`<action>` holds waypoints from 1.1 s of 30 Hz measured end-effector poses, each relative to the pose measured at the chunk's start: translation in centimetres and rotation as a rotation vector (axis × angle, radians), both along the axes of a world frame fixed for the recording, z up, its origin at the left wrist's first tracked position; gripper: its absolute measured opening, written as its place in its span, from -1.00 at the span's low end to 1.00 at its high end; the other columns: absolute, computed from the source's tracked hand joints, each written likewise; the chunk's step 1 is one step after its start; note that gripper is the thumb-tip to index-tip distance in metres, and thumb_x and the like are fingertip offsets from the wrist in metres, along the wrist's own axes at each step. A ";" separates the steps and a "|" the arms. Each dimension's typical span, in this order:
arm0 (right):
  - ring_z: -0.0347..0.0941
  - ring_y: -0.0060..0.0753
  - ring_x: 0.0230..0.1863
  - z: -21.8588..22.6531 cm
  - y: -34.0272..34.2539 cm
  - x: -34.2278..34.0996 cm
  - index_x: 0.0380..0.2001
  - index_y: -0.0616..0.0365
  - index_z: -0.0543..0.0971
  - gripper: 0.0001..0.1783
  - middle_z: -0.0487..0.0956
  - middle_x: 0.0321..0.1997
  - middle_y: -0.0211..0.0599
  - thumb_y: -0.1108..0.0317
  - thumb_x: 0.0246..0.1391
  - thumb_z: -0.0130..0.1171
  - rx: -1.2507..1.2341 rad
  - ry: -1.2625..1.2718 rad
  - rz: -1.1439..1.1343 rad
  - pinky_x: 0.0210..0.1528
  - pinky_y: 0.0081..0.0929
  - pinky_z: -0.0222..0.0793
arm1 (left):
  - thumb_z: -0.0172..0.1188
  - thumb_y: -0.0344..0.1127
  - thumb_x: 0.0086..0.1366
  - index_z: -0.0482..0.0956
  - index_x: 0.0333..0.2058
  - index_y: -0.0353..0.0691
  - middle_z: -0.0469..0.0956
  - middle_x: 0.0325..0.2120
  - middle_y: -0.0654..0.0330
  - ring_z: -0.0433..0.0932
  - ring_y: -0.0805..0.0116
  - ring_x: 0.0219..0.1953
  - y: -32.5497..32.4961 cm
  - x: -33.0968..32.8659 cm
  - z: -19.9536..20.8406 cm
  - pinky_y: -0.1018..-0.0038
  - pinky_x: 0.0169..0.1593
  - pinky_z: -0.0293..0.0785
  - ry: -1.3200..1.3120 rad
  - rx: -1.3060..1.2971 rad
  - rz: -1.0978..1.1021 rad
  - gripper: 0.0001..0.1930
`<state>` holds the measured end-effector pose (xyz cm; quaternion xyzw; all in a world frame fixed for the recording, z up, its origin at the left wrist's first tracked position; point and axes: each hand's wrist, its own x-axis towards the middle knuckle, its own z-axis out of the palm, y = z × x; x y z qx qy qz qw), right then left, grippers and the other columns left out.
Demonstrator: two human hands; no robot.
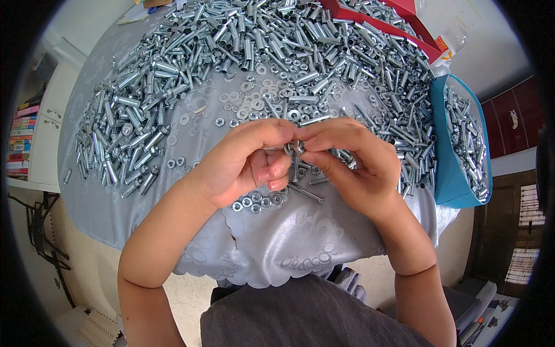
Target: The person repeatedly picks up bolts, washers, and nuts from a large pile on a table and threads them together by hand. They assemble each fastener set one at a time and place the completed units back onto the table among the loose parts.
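Above the near part of the table, my left hand (251, 156) and my right hand (358, 165) meet fingertip to fingertip. Between them is a small metal nut with a washer (296, 146), pinched by my right thumb and fingers. My left thumb and fingers close on a thin bolt (273, 149) that runs toward the nut; most of it is hidden by the fingers. Under my left hand lie several loose nuts (255, 202). A long thin bolt (306, 192) rests on the cloth between my hands.
A big heap of metal sleeves and bolts (248, 40) arcs across the silver tablecloth (295, 231). Flat washers (245, 104) lie scattered before it. At the right stands a teal box (448, 168) of fasteners; at the far right, a red box (425, 43) holds more.
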<state>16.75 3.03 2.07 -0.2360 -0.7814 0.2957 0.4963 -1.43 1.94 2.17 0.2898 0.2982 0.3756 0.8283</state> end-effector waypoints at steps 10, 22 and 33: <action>0.52 -0.38 -0.28 -0.8 -0.1 -0.4 -0.40 0.26 0.52 -0.81 0.57 -0.32 -0.21 0.62 -0.19 0.22 -0.107 0.111 0.011 -0.23 -0.54 0.43 | -0.24 -0.14 0.32 0.39 -0.41 -0.19 0.16 -0.83 0.37 0.12 0.56 -0.75 -0.2 0.4 0.0 0.56 -0.60 0.12 0.001 -0.088 0.043 -0.70; 0.50 -0.49 -0.27 -0.5 -0.4 -0.3 -0.38 0.29 0.51 -0.83 0.57 -0.29 -0.26 0.58 -0.14 0.22 -0.263 0.107 0.036 -0.21 -0.59 0.40 | -0.14 -0.15 0.31 0.38 -0.42 -0.20 0.17 -0.81 0.39 0.11 0.63 -0.74 0.0 0.7 0.2 0.60 -0.60 0.13 0.130 0.017 0.080 -0.73; 0.49 -0.47 -0.37 -1.1 -0.5 -0.8 -0.36 0.27 0.52 -0.82 0.55 -0.40 -0.22 0.45 -0.09 0.22 -0.235 0.020 -0.067 -0.30 -0.58 0.38 | -0.03 -0.31 0.27 0.36 -0.26 -0.29 0.31 -0.61 0.38 0.25 0.71 -0.58 -1.0 0.9 -0.1 0.72 -0.53 0.21 0.285 0.385 0.312 -0.83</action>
